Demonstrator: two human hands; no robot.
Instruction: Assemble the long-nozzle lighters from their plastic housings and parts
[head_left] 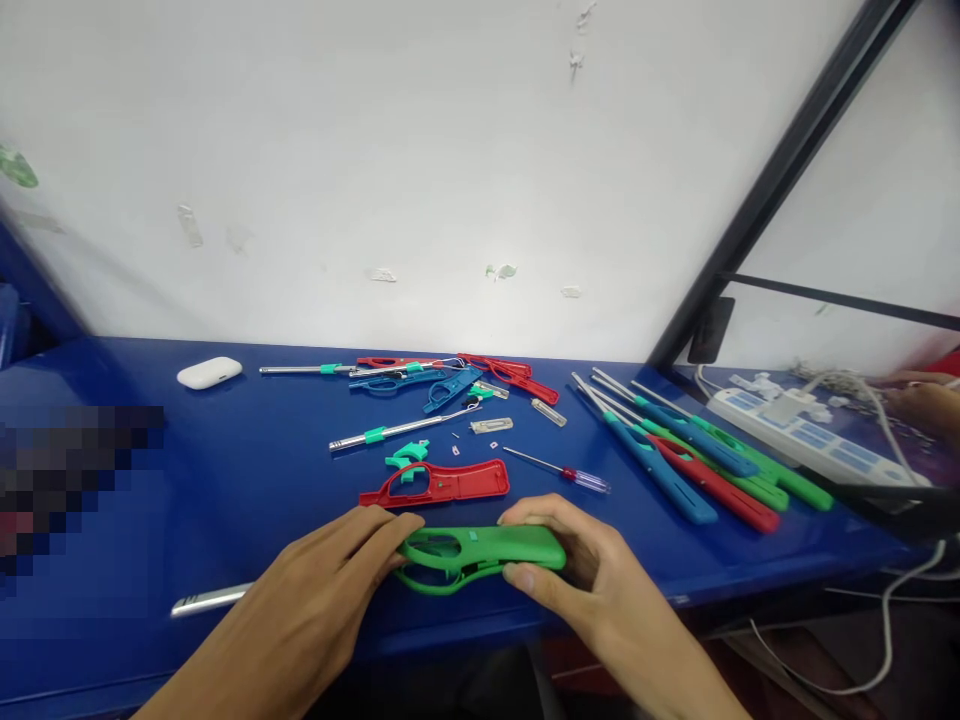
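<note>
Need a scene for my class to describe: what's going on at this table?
The left hand holds the looped end of a green lighter casing and the right hand its broad end; a gap shows along its near edge. Beyond it lie a red casing half and a screwdriver; assembled-looking lighters are grouped to the right.

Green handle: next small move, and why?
Probably ease the upper half of the green handle away from the lower: a gap shows along its near edge. The right hand grips the broad end and the left hand is at the loop end. An opened red half-shell lies just beyond.
</note>
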